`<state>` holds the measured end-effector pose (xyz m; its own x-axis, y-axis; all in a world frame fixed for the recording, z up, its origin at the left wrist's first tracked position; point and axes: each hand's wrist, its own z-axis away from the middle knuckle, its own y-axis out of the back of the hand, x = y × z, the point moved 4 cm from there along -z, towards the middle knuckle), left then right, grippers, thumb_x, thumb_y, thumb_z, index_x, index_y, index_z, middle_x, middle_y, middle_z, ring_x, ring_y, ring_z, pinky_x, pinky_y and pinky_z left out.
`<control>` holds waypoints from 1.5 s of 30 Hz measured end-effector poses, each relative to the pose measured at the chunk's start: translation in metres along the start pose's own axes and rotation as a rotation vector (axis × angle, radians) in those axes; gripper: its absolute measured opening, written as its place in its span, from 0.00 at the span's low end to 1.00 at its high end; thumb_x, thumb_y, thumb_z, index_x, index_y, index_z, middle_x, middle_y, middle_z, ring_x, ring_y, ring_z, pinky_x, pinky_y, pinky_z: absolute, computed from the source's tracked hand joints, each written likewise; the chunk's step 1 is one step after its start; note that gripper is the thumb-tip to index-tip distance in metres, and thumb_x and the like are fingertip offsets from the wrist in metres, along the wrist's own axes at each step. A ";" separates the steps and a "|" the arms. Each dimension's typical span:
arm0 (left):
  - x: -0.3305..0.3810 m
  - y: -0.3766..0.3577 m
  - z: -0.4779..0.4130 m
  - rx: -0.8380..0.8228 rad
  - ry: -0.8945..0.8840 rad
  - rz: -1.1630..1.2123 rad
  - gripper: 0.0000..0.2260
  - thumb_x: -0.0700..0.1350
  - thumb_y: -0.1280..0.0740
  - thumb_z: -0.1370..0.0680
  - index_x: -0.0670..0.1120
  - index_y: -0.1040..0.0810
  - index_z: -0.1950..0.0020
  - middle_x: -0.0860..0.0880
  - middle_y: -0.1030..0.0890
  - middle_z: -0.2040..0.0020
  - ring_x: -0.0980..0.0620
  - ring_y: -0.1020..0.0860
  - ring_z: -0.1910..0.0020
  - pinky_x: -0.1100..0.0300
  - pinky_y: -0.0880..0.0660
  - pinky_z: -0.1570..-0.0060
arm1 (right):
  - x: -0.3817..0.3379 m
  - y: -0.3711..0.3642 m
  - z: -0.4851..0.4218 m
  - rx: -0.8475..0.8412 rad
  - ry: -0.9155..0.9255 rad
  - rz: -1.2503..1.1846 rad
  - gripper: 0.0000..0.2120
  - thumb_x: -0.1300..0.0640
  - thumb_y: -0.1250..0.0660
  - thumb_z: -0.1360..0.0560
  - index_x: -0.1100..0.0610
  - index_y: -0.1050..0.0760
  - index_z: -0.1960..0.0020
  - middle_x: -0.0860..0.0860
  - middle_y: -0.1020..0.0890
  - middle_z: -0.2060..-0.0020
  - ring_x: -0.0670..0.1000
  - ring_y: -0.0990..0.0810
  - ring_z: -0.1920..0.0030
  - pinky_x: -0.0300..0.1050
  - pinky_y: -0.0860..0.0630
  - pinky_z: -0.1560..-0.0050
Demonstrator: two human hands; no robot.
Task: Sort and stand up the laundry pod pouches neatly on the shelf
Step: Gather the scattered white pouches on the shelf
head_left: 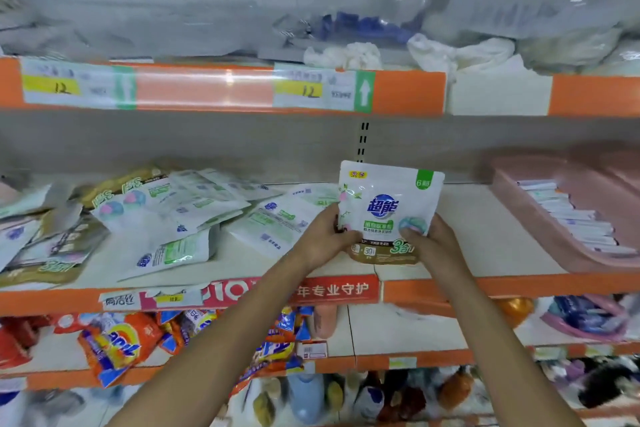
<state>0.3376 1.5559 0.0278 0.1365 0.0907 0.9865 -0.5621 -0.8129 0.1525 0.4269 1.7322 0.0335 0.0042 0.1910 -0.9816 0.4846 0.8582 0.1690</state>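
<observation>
Setting: shop shelving with orange front rails. The middle shelf (485,218) is the one being worked; it has a white deck with a bare patch right of centre.
Held pouch: 1 laundry pod pouch (389,208) sits near the shelf's front edge, right of centre, between the heap and the pink tray (554,246).
Left grip (325,236): pinches the pouch's lower left edge, thumb on the printed face.
Right grip (433,243): holds the lower right side, thumb over the pod picture.
Why held so: my reading is that 2 low grips steady the base so it can sit square on the bare patch.
Pointing: top seal up, base down. The long axis is near vertical with a slight lean right, and the printed face is toward the front edge.
Contact: cannot tell whether the base touches the deck.
Heap (166,211): the other pouches lie flat and overlapping on the left half, axes every way and some back-side up. I judge them unsorted.
</observation>
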 end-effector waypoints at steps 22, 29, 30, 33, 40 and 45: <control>-0.085 0.056 -0.070 -0.387 -0.105 -1.352 0.32 0.67 0.46 0.23 0.53 0.43 0.23 0.54 0.47 0.21 0.49 0.56 0.22 0.42 0.59 0.25 | 0.062 -0.012 -0.102 0.167 -0.032 -0.081 0.13 0.68 0.35 0.24 0.57 0.24 0.42 0.48 0.17 0.51 0.44 0.19 0.51 0.30 0.24 0.61; -0.088 0.092 -0.060 -0.311 -0.035 -1.325 0.27 0.61 0.45 0.20 0.53 0.41 0.23 0.56 0.44 0.22 0.51 0.52 0.22 0.43 0.48 0.25 | 0.061 -0.026 -0.127 0.140 -0.017 -0.079 0.13 0.70 0.32 0.26 0.55 0.21 0.48 0.49 0.17 0.53 0.49 0.18 0.51 0.36 0.22 0.55; -0.089 0.096 -0.057 -0.311 -0.027 -1.315 0.27 0.61 0.45 0.20 0.53 0.42 0.23 0.57 0.45 0.22 0.51 0.52 0.22 0.43 0.48 0.25 | 0.060 -0.028 -0.130 0.144 -0.018 -0.080 0.13 0.70 0.32 0.27 0.56 0.22 0.47 0.51 0.17 0.53 0.50 0.19 0.51 0.35 0.22 0.55; -0.094 0.101 -0.045 -0.309 -0.006 -1.292 0.27 0.60 0.45 0.20 0.53 0.43 0.22 0.58 0.46 0.22 0.52 0.52 0.22 0.45 0.47 0.25 | 0.061 -0.037 -0.137 0.143 -0.015 -0.066 0.12 0.70 0.33 0.26 0.58 0.22 0.45 0.52 0.17 0.51 0.51 0.19 0.50 0.38 0.22 0.53; -0.094 0.104 -0.024 -0.320 -0.018 -1.179 0.24 0.56 0.43 0.19 0.51 0.39 0.24 0.56 0.41 0.22 0.53 0.52 0.22 0.50 0.51 0.24 | 0.063 -0.054 -0.150 0.203 -0.035 -0.043 0.14 0.67 0.33 0.25 0.62 0.24 0.40 0.55 0.19 0.48 0.52 0.20 0.49 0.38 0.26 0.54; -0.083 0.108 -0.012 -0.240 -0.118 -1.103 0.20 0.53 0.40 0.19 0.49 0.32 0.28 0.51 0.35 0.25 0.52 0.47 0.22 0.58 0.49 0.24 | 0.065 -0.052 -0.147 0.191 -0.028 0.003 0.12 0.63 0.32 0.25 0.62 0.24 0.41 0.54 0.19 0.49 0.53 0.20 0.48 0.38 0.26 0.54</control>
<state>0.2558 1.4668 -0.0373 0.7230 0.6239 0.2967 -0.2276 -0.1903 0.9550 0.2733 1.7704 -0.0261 0.0287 0.1776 -0.9837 0.6415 0.7514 0.1544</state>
